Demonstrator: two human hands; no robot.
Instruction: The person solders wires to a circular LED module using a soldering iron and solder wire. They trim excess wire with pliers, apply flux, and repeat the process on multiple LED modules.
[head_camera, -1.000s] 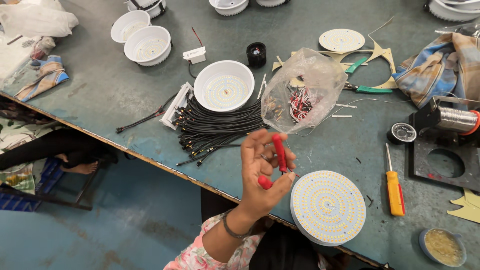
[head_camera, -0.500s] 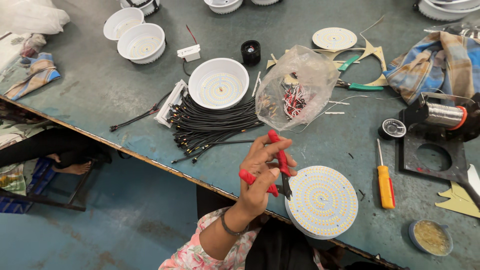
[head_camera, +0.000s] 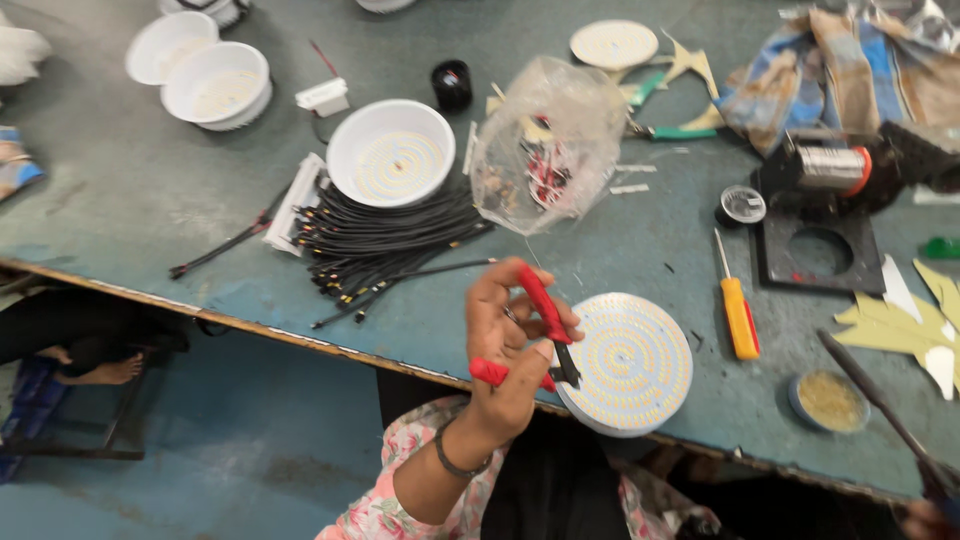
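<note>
Over the near edge of the surface (head_camera: 150, 190), one hand (head_camera: 505, 345) was up, its fingers (head_camera: 490, 300) wrapped shut around the red handles of small cutters (head_camera: 535, 335). Which hand it was could not be told. The tool's long axis ran diagonally, handles up-left, dark jaws pointing down-right onto the rim of the round LED board (head_camera: 630, 365), which overhung that edge. Open floor lay left; a yellow screwdriver (head_camera: 738, 310) sat just right.

- A white round lamp housing (head_camera: 391, 152) sits mid-table as landmark.
- A bundle of black wires (head_camera: 375, 240) lies just below it.
- A clear crumpled plastic bag (head_camera: 560, 130) stands right of it.
- A yellow-handled screwdriver (head_camera: 738, 310) lies well right, lower.
- Two white bowl-shaped housings (head_camera: 205, 75) rest upper left.
</note>
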